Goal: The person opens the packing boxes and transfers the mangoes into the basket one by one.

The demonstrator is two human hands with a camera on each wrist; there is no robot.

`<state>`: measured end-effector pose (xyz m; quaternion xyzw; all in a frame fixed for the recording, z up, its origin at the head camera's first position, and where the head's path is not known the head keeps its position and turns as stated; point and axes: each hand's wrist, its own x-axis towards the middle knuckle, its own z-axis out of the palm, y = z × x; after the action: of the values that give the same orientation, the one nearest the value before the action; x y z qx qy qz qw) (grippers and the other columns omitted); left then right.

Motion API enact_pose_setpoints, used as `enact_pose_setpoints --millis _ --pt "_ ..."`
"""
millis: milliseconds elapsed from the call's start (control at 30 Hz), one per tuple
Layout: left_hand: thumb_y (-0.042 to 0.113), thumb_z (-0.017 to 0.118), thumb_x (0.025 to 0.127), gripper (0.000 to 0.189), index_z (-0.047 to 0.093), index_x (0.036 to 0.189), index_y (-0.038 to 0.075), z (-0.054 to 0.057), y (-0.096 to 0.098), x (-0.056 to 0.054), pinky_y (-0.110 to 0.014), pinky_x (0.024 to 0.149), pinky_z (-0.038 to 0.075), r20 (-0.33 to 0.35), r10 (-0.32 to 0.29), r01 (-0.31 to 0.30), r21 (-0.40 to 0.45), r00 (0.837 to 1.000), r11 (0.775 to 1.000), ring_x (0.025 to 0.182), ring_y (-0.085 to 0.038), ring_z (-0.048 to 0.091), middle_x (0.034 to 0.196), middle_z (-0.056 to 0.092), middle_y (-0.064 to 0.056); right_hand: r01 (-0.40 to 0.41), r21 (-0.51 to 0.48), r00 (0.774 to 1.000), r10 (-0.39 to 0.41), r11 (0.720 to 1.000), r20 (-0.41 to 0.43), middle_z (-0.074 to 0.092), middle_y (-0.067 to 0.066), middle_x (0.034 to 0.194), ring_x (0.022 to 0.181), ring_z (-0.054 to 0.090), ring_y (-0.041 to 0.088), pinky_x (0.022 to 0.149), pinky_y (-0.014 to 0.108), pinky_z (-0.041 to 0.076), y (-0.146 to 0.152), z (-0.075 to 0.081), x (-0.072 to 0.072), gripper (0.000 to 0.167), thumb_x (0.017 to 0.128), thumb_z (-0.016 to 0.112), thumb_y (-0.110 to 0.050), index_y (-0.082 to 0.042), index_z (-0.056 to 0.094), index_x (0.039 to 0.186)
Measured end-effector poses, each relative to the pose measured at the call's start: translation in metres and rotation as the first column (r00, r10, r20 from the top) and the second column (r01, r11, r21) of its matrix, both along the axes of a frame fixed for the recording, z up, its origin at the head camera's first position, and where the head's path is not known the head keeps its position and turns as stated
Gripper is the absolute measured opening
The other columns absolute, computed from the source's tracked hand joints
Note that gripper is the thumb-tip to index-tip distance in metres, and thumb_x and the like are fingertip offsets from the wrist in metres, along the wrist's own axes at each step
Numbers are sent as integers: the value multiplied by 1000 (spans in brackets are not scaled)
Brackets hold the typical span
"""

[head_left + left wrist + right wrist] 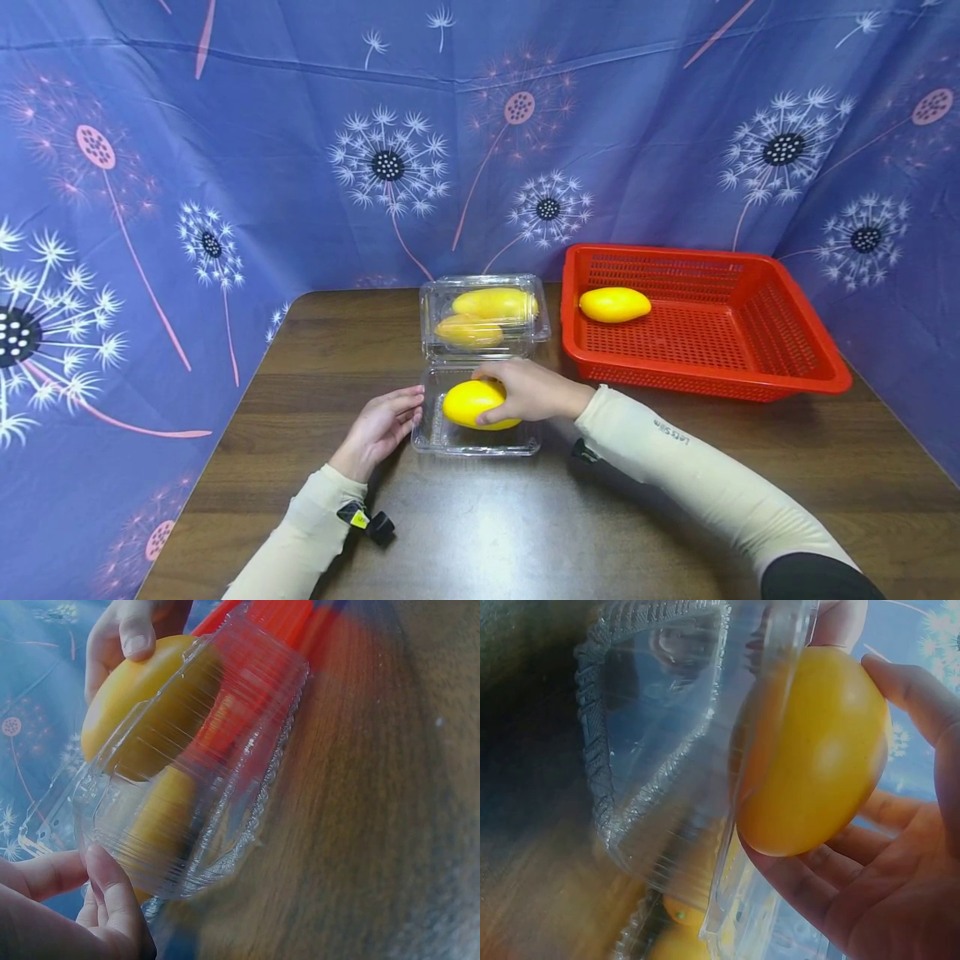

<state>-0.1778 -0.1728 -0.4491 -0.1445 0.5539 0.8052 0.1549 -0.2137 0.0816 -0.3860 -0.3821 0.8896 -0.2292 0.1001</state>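
My right hand (528,390) grips a yellow mango (471,402), thumb on one side and fingers round the other. The mango is at the front half of an open clear plastic clamshell container (476,451), partly below its rim; whether it touches the bottom cannot be told. At the container's left edge is my left hand (381,427). In the left wrist view, its thumb and fingertips (109,874) pinch the rim. Behind, two more mangoes (495,304) show through clear plastic; the layers overlap there.
A red perforated plastic basket (705,379) stands at the back right, with one mango (615,305) inside near its left wall. Everything rests on a brown wooden table (300,367). Blue dandelion-print cloth (285,150) hangs behind and along the sides.
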Motion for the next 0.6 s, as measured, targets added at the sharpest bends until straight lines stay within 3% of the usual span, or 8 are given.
enact_pose_setpoints --millis 600 --pt "-3 52 95 19 57 113 0 0 0 -1 -12 67 52 6 10 -10 6 1000 1000 68 -4 57 85 64 6 14 -29 1000 -14 999 -9 69 2 109 90 59 13 77 26 50 4 15 -4 58 77 80 -38 -11 60 125"
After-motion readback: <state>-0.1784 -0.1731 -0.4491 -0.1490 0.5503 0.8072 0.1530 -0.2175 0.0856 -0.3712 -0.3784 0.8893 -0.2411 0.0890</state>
